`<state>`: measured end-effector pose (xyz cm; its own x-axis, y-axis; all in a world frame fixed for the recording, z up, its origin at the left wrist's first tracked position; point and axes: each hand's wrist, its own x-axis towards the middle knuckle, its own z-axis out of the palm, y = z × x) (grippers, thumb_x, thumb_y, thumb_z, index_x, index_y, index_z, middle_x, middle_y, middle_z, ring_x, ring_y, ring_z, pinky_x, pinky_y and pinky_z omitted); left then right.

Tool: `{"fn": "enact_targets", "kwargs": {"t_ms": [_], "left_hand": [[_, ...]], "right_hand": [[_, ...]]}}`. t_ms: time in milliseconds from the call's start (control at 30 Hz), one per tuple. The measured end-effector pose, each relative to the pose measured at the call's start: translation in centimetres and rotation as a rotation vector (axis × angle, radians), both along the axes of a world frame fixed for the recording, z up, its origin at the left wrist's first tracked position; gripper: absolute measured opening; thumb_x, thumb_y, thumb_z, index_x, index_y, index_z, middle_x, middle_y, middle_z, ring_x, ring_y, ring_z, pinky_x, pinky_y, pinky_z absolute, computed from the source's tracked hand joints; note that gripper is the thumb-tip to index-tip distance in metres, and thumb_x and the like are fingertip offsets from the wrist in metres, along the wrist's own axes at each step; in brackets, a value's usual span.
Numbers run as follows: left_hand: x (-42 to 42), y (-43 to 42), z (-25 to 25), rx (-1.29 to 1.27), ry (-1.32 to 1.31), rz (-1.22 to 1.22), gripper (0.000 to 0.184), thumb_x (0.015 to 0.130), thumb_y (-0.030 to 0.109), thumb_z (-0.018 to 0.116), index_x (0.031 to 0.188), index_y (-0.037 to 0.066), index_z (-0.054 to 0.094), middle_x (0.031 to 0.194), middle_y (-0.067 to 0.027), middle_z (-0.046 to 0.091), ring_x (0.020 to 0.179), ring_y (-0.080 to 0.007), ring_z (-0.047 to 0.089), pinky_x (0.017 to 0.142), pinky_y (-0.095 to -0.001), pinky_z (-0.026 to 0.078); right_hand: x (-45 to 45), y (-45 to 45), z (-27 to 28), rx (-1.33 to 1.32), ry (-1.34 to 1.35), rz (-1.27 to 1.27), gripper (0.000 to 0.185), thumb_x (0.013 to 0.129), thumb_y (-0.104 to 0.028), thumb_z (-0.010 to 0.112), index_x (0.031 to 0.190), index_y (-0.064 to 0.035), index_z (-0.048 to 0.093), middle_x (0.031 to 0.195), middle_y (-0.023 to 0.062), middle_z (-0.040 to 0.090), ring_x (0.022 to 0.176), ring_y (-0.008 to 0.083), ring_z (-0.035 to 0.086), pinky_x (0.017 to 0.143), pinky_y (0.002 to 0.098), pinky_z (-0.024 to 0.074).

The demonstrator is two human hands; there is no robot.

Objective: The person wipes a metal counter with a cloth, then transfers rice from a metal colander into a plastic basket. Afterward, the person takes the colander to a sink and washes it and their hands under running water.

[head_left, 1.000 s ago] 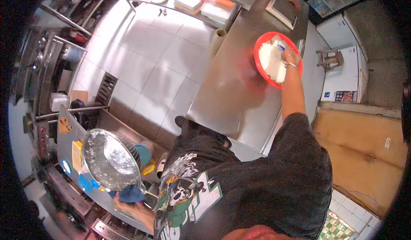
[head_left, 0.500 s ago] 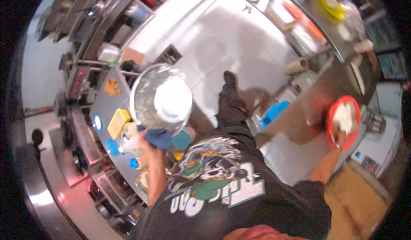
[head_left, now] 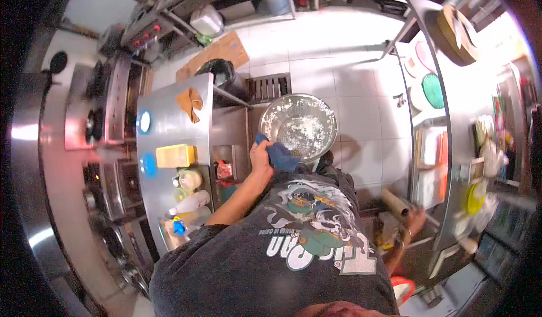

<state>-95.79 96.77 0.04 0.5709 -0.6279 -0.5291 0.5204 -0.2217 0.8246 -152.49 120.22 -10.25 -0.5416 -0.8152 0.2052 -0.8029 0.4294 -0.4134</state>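
- The one-sided hold on the metal bowl (head_left: pixel 299 126) could let it tip if the blue cloth (head_left: pixel 280 155) slips along the rim; white bits stuck inside could then drop onto the floor tiles (head_left: pixel 362 113).
- A careless turn could also knock the bowl against the left worktop (head_left: pixel 165 103), which stands near but apart from it.
- The right hand (head_left: pixel 415 221) is just beside a tan tube (head_left: pixel 394 201) and could bump it over if the arm swings.
- Left hand (head_left: pixel 261 160): closed around the cloth, pinching the near rim through it; the bowl hangs in front of the body, mouth up, above the floor.
- Right hand: near the right worktop; blur hides how far it opens and whether it touches anything.
- The red basin (head_left: pixel 409 286) shows only partly, beyond the right arm.
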Motion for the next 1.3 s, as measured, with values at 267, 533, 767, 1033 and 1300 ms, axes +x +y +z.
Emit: {"fn": "enact_targets", "kwargs": {"t_ms": [267, 533, 767, 1033, 1300], "left_hand": [[4.7, -0.9, 13.0, -0.177, 0.196, 0.130, 0.011, 0.078, 0.010, 0.056, 0.088, 0.012, 0.052, 0.083, -0.0044, 0.056, 0.076, -0.0233, 0.061, 0.068, -0.0427, 0.054], [15.7, -11.7, 16.3, -0.292, 0.392, 0.472, 0.014, 0.083, 0.017, 0.051, 0.090, 0.008, 0.059, 0.093, -0.0079, 0.065, 0.091, -0.0284, 0.063, 0.084, -0.0469, 0.052], [27.1, -23.3, 21.3, -0.404, 0.234, 0.521, 0.017, 0.085, 0.018, 0.050, 0.096, 0.007, 0.057, 0.095, -0.0085, 0.064, 0.090, -0.0278, 0.064, 0.086, -0.0454, 0.052], [30.4, -31.3, 22.1, -0.319, 0.132, 0.656, 0.020, 0.084, 0.019, 0.049, 0.090, 0.004, 0.061, 0.091, -0.0117, 0.067, 0.087, -0.0292, 0.065, 0.087, -0.0443, 0.053], [28.3, -39.1, 21.2, -0.436, 0.173, 0.782, 0.023, 0.080, 0.019, 0.048, 0.091, 0.003, 0.060, 0.090, -0.0125, 0.067, 0.087, -0.0308, 0.065, 0.089, -0.0469, 0.052]], "right_hand": [[22.1, -40.9, 24.8, 0.126, -0.186, 0.805, 0.031, 0.091, -0.015, 0.057, 0.121, -0.0073, 0.057, 0.109, 0.0180, 0.062, 0.100, 0.0376, 0.060, 0.085, 0.0448, 0.0496], [27.2, -55.9, 22.2, 0.264, -0.030, 0.865, 0.030, 0.087, -0.017, 0.062, 0.116, -0.0076, 0.062, 0.099, 0.0172, 0.065, 0.090, 0.0361, 0.063, 0.080, 0.0442, 0.0513], [30.6, -62.2, 20.0, 0.460, -0.135, 0.776, 0.031, 0.083, -0.019, 0.067, 0.112, -0.0080, 0.066, 0.090, 0.0167, 0.069, 0.088, 0.0354, 0.066, 0.078, 0.0434, 0.0524], [31.1, -73.1, 17.3, 0.699, -0.096, 0.759, 0.030, 0.086, -0.021, 0.066, 0.113, -0.0084, 0.066, 0.092, 0.0165, 0.071, 0.089, 0.0343, 0.068, 0.078, 0.0426, 0.0531], [30.6, -93.2, 15.0, 0.494, -0.021, 1.010, 0.030, 0.087, -0.021, 0.064, 0.112, -0.0053, 0.064, 0.083, 0.0156, 0.071, 0.079, 0.0324, 0.069, 0.073, 0.0417, 0.0546]]}}
